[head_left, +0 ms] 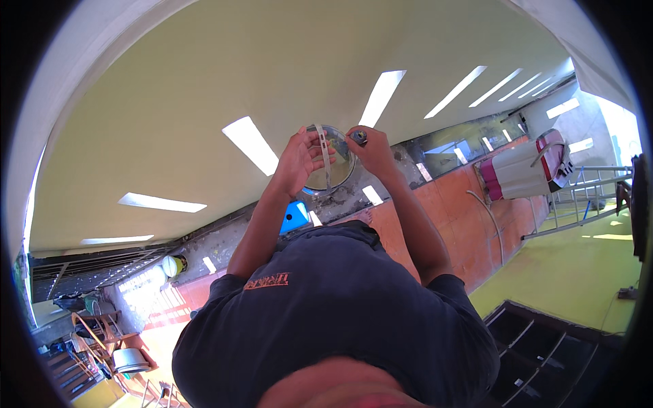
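The round clear piece [342, 170] is at the hands, seen over the grey floor strip [348, 208], near the strip's wall-side edge; a pale band [327, 173] crosses it. The left hand [294, 163] has spread fingers at the band; whether they grip it cannot be told. The right hand [376, 153] is closed around a dark round-ended object [359, 137]. Recommended handling: steady the rim, keep the band flat, and apply light, even force with the right hand.

Round disc [344, 168] glossy; strip [328, 179] metallic-looking; shirt [340, 306] matt cloth; wall [306, 54] smooth, matt.
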{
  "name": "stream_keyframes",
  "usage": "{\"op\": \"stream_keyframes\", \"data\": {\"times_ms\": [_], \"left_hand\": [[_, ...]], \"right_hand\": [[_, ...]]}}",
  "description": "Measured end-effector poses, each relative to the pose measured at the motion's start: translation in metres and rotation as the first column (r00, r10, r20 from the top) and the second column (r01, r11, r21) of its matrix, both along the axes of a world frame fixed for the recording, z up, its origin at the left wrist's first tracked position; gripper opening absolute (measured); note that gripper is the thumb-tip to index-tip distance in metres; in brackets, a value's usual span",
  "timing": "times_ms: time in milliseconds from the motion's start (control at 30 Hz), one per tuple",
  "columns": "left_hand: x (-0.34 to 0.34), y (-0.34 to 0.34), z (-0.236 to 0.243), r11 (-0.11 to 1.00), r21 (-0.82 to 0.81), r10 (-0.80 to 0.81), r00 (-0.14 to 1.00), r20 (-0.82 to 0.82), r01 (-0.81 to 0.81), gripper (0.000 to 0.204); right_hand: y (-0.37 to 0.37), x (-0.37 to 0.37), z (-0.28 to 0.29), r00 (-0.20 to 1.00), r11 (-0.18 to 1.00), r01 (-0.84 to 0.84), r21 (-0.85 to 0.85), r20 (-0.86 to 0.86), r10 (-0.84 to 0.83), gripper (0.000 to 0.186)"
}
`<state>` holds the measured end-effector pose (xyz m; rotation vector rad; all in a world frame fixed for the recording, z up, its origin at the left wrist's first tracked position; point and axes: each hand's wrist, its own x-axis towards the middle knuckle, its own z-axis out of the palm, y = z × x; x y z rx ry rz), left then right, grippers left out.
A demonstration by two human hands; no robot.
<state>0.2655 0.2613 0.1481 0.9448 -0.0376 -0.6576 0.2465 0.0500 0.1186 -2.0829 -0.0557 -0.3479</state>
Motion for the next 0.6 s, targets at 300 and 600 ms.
{"op": "stream_keyframes", "data": {"times_ms": [300, 600], "left_hand": [[0.006, -0.009, -0.017, 0.999, 0.047, -0.022, 1.000, -0.019, 0.023, 0.063], [0.013, -0.016, -0.026, 0.998, -0.001, -0.068, 0.997, -0.024, 0.068, 0.061]], "right_hand": [[-0.001, -0.020, -0.018, 0.995, 0.994, 0.099, 0.044, -0.012, -0.098, 0.017], [-0.002, -0.019, -0.032, 0.988, 0.988, 0.150, 0.032, 0.019, -0.151, 0.016]]}}
